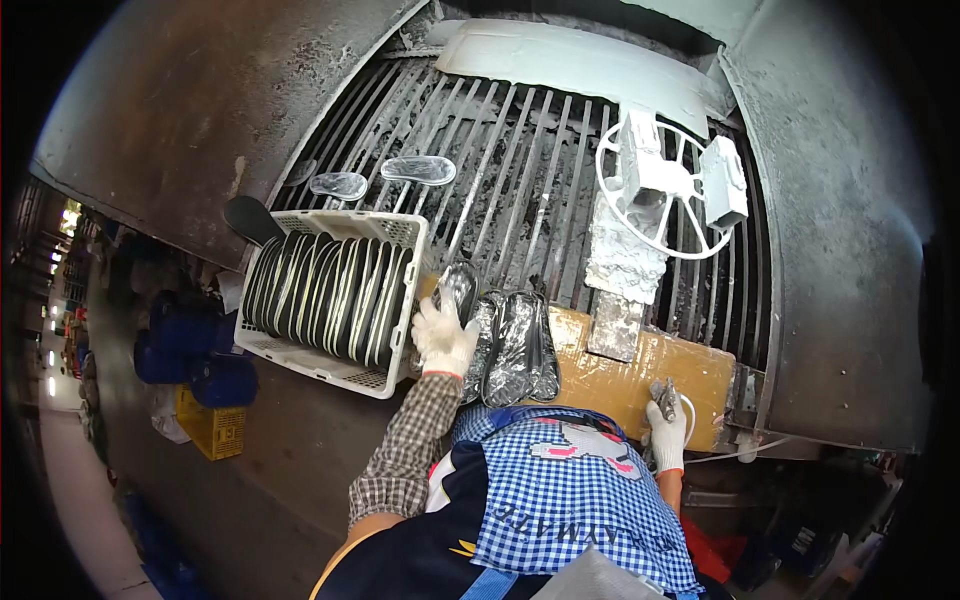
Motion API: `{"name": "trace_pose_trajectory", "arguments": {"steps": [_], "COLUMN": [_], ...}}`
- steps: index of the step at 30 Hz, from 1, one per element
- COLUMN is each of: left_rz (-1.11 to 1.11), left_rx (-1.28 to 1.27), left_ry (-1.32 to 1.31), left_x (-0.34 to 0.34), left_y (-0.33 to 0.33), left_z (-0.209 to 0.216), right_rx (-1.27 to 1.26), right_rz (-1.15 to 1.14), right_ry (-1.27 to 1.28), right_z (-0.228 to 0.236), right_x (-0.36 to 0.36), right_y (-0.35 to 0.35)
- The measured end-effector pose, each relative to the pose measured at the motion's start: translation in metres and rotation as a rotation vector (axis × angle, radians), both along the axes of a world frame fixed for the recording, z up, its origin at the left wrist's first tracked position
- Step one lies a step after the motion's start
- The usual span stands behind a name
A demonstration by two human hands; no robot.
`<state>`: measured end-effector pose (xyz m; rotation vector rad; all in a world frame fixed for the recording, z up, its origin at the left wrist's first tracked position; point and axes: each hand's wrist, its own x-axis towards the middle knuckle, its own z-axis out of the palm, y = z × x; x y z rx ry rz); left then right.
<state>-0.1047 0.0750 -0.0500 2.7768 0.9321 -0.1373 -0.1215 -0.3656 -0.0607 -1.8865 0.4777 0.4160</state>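
Note:
My left hand [445,338], in a white knit glove, is closed on the near end of a dark, shiny sole-shaped piece [461,283] just right of the white basket. Several more shiny dark sole-shaped pieces [512,355] lie side by side, to the right of this hand. My right hand [665,438], also gloved, grips what looks like a small grey metal spray gun [663,393] over the right part of the tape-covered board. A white hose [690,412] curves beside it. Part of the grip is hidden by the glove.
The white basket [418,262] holds a row of upright dark soles with pale edges. Two shiny sole shapes [418,170] stand on the metal grate [490,165]. A white-coated wheel [668,182] rises at right. Metal side walls [840,230] flank the grate; a yellow crate [212,425] is lower left.

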Motion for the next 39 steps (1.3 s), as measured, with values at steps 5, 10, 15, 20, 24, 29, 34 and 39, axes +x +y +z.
{"name": "trace_pose_trajectory", "arguments": {"steps": [5,10,15,20,24,29,34,39], "left_rz": [-0.100,-0.253,-0.017,0.596,0.576,0.569,0.551,0.452], "left_rx": [-0.061,-0.308,-0.095,0.073,0.356,0.232,0.158,0.016], "left_ry": [-0.230,-0.758,-0.924,-0.664,-0.571,-0.431,-0.487,-0.608], "left_x": [-0.026,-0.005,0.035,0.050,0.047,0.044,0.040,0.042], "left_y": [-0.001,0.038,0.165,0.313,0.406,0.477,0.503,0.504], "left_z": [-0.002,0.046,0.094,0.146,0.128,0.108,0.097,0.105], "right_rx": [0.001,0.087,-0.022,-0.153,-0.156,-0.173,-0.155,-0.148], "right_rz": [-0.024,0.025,0.044,0.027,0.026,0.041,0.001,0.007], "right_ry": [-0.017,-0.111,-0.151,-0.279,-0.239,-0.117,-0.109,-0.108], "right_z": [0.004,-0.031,-0.038,-0.037,-0.024,0.010,0.025,0.028], "right_x": [0.004,0.007,0.014,0.020,0.021,0.027,0.028,0.031], "right_y": [0.010,-0.001,0.003,0.013,0.023,0.044,0.055,0.062]}}
